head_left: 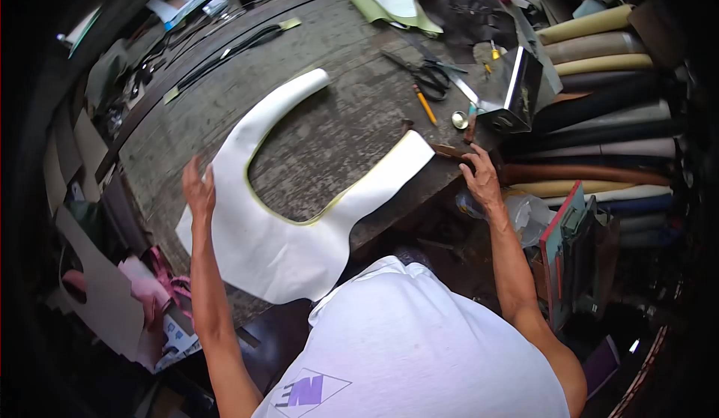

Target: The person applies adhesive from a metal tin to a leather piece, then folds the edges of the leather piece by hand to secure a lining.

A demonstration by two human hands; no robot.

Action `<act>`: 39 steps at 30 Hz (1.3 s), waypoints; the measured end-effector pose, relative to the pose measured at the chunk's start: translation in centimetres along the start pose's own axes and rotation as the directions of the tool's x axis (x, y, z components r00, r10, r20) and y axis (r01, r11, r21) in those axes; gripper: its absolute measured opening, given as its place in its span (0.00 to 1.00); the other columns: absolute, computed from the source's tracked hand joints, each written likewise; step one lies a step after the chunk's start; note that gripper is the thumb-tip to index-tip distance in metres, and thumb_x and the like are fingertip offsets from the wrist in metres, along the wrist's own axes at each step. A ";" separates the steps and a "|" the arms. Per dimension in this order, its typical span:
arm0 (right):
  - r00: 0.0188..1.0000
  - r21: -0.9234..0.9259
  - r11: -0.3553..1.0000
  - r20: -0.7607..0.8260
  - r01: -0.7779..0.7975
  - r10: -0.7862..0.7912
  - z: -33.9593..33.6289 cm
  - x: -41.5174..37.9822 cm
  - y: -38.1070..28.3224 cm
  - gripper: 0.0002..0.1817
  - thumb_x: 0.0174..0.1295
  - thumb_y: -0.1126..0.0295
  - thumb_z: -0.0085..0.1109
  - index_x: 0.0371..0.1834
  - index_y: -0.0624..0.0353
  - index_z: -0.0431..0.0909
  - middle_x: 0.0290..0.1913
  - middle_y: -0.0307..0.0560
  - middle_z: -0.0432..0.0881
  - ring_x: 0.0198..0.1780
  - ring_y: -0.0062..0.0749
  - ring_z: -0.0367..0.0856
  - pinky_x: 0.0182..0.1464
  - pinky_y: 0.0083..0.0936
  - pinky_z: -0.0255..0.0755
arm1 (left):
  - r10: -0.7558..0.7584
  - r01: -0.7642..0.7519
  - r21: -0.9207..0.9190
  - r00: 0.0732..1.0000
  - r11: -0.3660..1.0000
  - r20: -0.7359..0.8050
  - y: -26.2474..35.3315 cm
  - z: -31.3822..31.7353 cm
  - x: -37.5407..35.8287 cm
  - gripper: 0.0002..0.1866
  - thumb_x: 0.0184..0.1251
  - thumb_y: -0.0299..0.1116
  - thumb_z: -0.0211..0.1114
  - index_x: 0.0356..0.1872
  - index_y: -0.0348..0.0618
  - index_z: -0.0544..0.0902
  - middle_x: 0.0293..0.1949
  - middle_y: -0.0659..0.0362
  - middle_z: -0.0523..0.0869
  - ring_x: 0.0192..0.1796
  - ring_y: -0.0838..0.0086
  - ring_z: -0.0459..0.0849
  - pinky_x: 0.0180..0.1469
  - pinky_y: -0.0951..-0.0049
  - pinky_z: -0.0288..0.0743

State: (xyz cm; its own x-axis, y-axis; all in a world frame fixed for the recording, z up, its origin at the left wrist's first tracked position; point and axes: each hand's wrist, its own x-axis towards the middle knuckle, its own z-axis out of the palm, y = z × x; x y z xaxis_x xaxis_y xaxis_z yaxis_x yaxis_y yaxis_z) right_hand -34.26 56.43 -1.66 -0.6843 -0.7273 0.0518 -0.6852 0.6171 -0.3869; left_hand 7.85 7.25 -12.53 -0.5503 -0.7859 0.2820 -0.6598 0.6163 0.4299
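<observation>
A large U-shaped piece of white sheet material with a yellowish edge lies across the near side of the workbench, its two arms pointing away from me. My left hand is at its left edge, fingers stretched out and slightly apart. Off the tip of its right arm is my right hand, fingers loosely curved and spread. Just beyond those fingers lies a brown, handle-like thing, partly covered by the white piece. A pair of black-handled scissors and an orange pencil lie farther off.
A metal box stands at the bench's right side, with a small round metal dish near it. Rolls of material are stacked on the right. Green and white scraps lie at the back; offcuts crowd the left.
</observation>
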 end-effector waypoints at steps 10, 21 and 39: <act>0.997 -0.098 0.992 -0.001 -0.074 0.075 1.8 3.4 14.6 0.12 0.70 0.62 0.55 0.40 0.62 0.74 0.68 0.67 0.67 0.48 0.69 0.80 0.46 0.55 0.78 | -0.606 0.572 0.298 0.795 0.765 0.030 10.9 -4.4 -27.9 0.27 0.71 0.38 0.61 0.66 0.33 0.71 0.68 0.37 0.67 0.72 0.44 0.64 0.72 0.49 0.59; 0.979 -0.179 0.968 0.135 0.178 -0.156 3.6 7.7 19.8 0.21 0.71 0.51 0.55 0.42 0.61 0.77 0.43 0.69 0.77 0.43 0.67 0.80 0.42 0.53 0.76 | -0.692 0.667 0.282 0.722 0.690 -0.014 13.6 -2.0 -29.2 0.34 0.64 0.41 0.66 0.69 0.36 0.68 0.73 0.37 0.61 0.76 0.42 0.56 0.76 0.50 0.55; 0.988 -0.068 0.986 0.006 0.152 -0.152 2.7 4.9 18.0 0.13 0.68 0.66 0.58 0.39 0.68 0.73 0.60 0.72 0.71 0.50 0.69 0.77 0.50 0.49 0.75 | -0.673 0.648 0.252 0.739 0.719 0.019 14.2 -2.8 -28.9 0.34 0.62 0.41 0.67 0.67 0.35 0.69 0.72 0.36 0.60 0.75 0.42 0.58 0.75 0.49 0.56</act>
State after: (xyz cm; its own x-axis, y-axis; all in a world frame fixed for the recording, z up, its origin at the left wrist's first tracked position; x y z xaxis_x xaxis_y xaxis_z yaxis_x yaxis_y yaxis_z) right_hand -49.23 63.17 -10.85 -0.5707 -0.8145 0.1045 -0.7966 0.5182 -0.3113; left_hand 15.85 38.60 -12.19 0.0276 -0.9948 -0.0976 -0.9598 -0.0537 0.2757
